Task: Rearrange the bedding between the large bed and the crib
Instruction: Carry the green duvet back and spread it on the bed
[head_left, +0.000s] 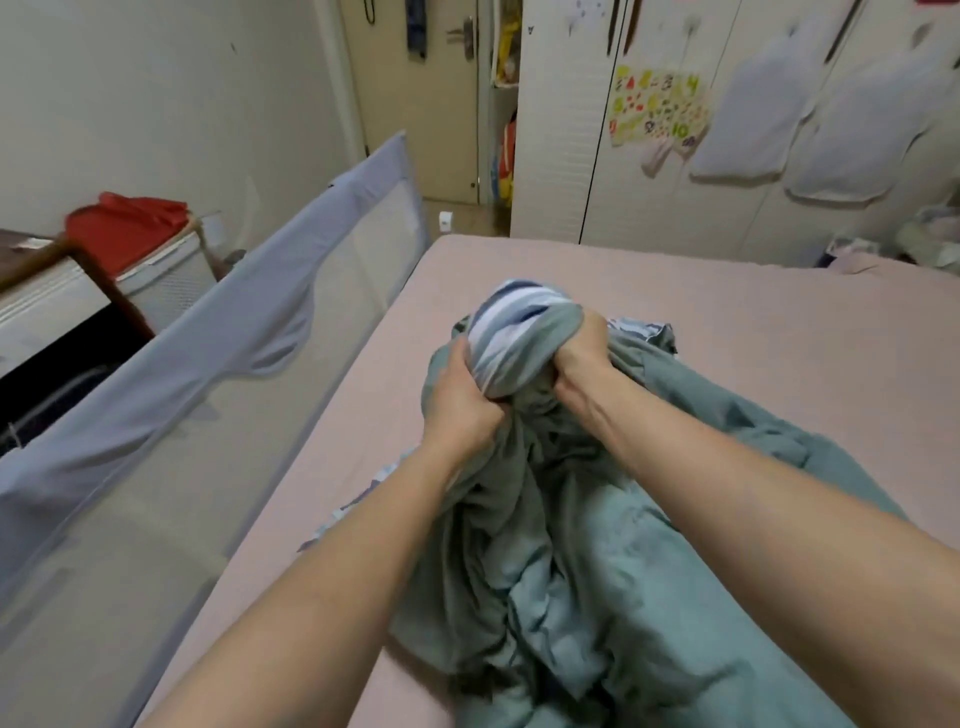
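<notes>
A crumpled green quilt (597, 561) with a blue-and-white striped side lies bunched on the large bed's pink sheet (753, 322). Both my hands grip a bundled end of it in the middle of the bed. My left hand (460, 400) clutches the left side of the bundle. My right hand (582, 358) holds its right side, fingers buried in the cloth. The striped face (511, 327) bulges out between the two hands. No crib is visible in this view.
A grey-blue mesh bed rail (218, 332) runs along the bed's left edge. Beyond it stand a white basket with a red lid (130, 228) and a wooden-framed piece. White wardrobe doors (675, 156) and a room door (415, 104) stand past the bed's foot.
</notes>
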